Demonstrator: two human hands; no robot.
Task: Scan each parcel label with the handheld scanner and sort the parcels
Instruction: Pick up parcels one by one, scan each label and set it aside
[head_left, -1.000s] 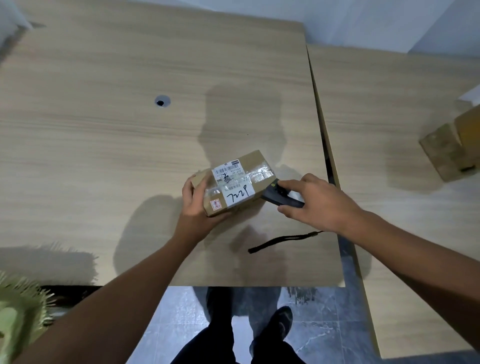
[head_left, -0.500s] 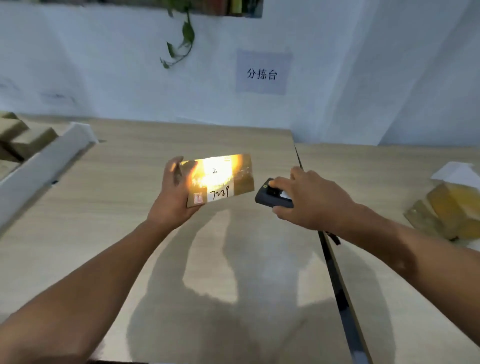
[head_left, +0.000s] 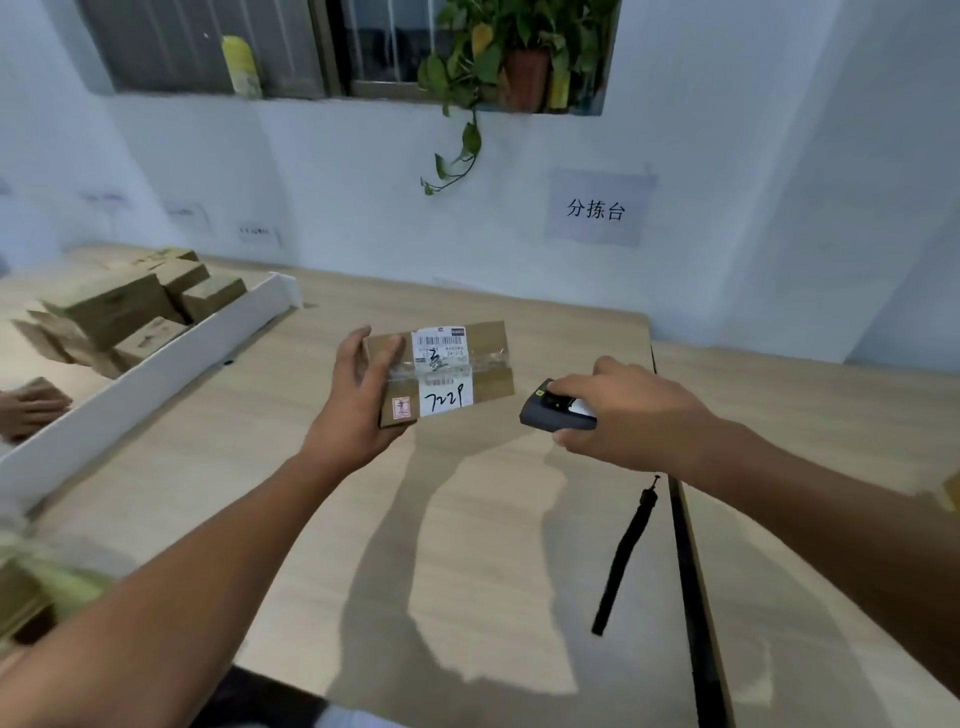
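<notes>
Above smooth wood-grain table (head_left: 467, 519), left hand (head_left: 358, 410) gripping taped rectangular cardboard parcel (head_left: 441, 371), right hand (head_left: 628, 415) clutching matte scanner (head_left: 550, 413)

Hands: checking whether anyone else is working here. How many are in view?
3. The left hand grips the parcel; the right hand holds the scanner beside it; a third hand, someone else's, shows at the left edge beyond the white divider. Others may be hidden.

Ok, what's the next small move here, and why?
Probably carry the parcel to a pile, perhaps the boxes behind the white divider. The left hand holds it above the table, the right hand grips the scanner beside it, and the glow on the label half a second ago is gone, so the scan looks done.
</notes>
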